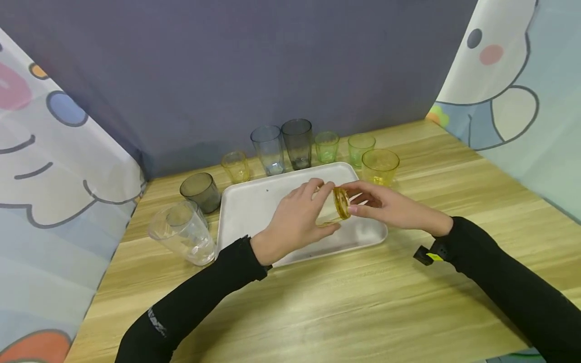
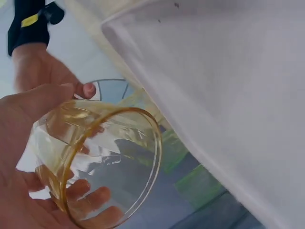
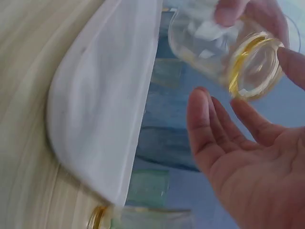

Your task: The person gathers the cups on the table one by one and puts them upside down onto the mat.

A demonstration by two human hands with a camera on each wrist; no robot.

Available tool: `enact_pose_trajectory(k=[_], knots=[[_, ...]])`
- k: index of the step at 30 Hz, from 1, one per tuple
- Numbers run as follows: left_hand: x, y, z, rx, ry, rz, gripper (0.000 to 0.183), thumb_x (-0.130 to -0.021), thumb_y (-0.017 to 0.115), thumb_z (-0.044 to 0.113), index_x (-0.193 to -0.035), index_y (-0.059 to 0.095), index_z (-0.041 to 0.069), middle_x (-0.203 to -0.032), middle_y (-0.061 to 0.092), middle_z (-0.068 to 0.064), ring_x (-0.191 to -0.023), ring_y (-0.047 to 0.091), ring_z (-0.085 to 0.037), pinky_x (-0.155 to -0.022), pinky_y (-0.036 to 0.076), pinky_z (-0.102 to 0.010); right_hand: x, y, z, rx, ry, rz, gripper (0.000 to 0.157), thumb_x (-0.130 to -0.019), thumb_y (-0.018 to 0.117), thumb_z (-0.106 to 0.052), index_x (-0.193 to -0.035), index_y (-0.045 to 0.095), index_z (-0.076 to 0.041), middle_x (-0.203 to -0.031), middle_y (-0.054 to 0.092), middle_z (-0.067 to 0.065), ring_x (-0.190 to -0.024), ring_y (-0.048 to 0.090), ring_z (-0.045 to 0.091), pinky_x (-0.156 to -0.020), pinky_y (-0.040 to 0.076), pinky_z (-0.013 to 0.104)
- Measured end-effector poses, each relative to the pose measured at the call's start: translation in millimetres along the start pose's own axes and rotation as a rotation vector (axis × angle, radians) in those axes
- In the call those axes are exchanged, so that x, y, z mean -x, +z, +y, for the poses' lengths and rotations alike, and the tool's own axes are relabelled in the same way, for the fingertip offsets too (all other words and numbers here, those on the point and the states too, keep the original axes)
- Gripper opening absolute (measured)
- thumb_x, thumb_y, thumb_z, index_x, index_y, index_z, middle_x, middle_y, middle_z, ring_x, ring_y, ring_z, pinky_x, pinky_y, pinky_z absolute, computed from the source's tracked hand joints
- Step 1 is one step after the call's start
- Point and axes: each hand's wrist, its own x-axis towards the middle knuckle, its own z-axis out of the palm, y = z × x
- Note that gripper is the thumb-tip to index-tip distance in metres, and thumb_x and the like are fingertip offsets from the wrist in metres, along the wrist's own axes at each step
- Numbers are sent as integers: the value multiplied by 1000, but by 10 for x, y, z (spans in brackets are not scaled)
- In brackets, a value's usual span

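A clear yellow glass tumbler point(image 1: 342, 203) is held on its side above the white tray point(image 1: 247, 214). My left hand point(image 1: 295, 217) grips it round the wall, thumb on one side and fingers on the other. The open mouth point(image 2: 119, 162) faces the left wrist camera. At the thick amber base is my right hand point(image 1: 386, 204), its thumb and index fingertip at opposite edges of that base. In the right wrist view the other fingers point(image 3: 200, 119) of this hand are spread away from the glass.
Behind the tray stand a small yellow glass point(image 1: 236, 167), a blue glass point(image 1: 269, 151), a dark grey glass point(image 1: 297, 143), two green glasses point(image 1: 327, 147) and a wider yellow glass point(image 1: 380, 166). Left of it are a smoky glass point(image 1: 201, 193) and a tall clear glass point(image 1: 186, 234).
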Motion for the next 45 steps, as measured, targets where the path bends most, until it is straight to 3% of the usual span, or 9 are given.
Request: enact_pose_trajectory(k=[3, 6, 9, 16, 19, 25, 32, 38, 45], knots=[[110, -53, -84, 185, -137, 2, 75, -78, 67, 55, -134, 42, 13, -117, 50, -5, -93, 53, -15, -73, 54, -35, -6, -18, 70, 99, 37, 53, 41, -94, 56, -33, -129, 53, -12, -122, 60, 9, -100, 59, 16, -85, 53, 44], [261, -130, -181, 356, -275, 3, 76, -77, 67, 56, -135, 41, 15, -118, 49, -3, -97, 50, -15, -79, 52, -37, 27, -8, 154, 204, 96, 94, 39, -91, 60, -35, -120, 59, -8, -115, 64, 12, -97, 60, 20, -81, 54, 44], [414, -196, -298, 474, -355, 12, 74, -78, 67, 57, -136, 40, 18, -123, 48, -2, -107, 48, -14, -89, 48, -39, 86, 21, 222, 276, 138, 127, 41, -90, 62, -32, -118, 60, -3, -120, 59, 20, -102, 58, 29, -80, 55, 45], [706, -296, -499, 533, -401, 55, 73, -82, 65, 53, -142, 32, 27, -136, 44, 0, -125, 40, -15, -97, 43, -51, 108, 33, 289, 343, 208, 155, 57, -92, 58, -28, -133, 43, 10, -124, 48, 34, -104, 55, 38, -80, 54, 49], [810, -324, -525, 572, -456, 43, 76, -81, 66, 52, -142, 31, 25, -135, 45, -2, -124, 41, -16, -101, 40, -46, 91, 32, 305, 336, 219, 142, 62, -93, 57, -26, -135, 37, 14, -124, 47, 37, -103, 56, 40, -82, 54, 50], [957, -322, -560, 706, -551, -4, 76, -80, 68, 51, -139, 30, 20, -131, 45, -2, -122, 44, -14, -108, 36, -49, 93, 32, 339, 335, 229, 141, 62, -90, 61, -22, -134, 38, 16, -114, 53, 35, -93, 60, 34, -75, 55, 45], [1083, -272, -605, 747, -570, -24, 76, -81, 68, 48, -142, 28, 25, -135, 45, -7, -126, 43, -19, -111, 33, -50, 90, 34, 400, 372, 179, 140, 55, -85, 64, -10, -130, 44, 15, -107, 61, 29, -81, 58, 24, -67, 51, 38], [1175, -235, -670, 750, -561, -19, 74, -80, 71, 43, -141, 31, 26, -130, 51, -5, -120, 48, -16, -106, 38, -54, 80, 11, 435, 366, 186, 112, 53, -85, 62, -5, -130, 43, 16, -108, 61, 29, -85, 59, 27, -69, 52, 40], [1284, -207, -709, 749, -580, -55, 75, -82, 70, 41, -141, 29, 22, -136, 46, -9, -124, 44, -22, -105, 36, -58, 83, 5, 453, 343, 201, 93, 49, -86, 60, -2, -129, 45, 14, -106, 61, 26, -88, 58, 26, -70, 52, 40]])
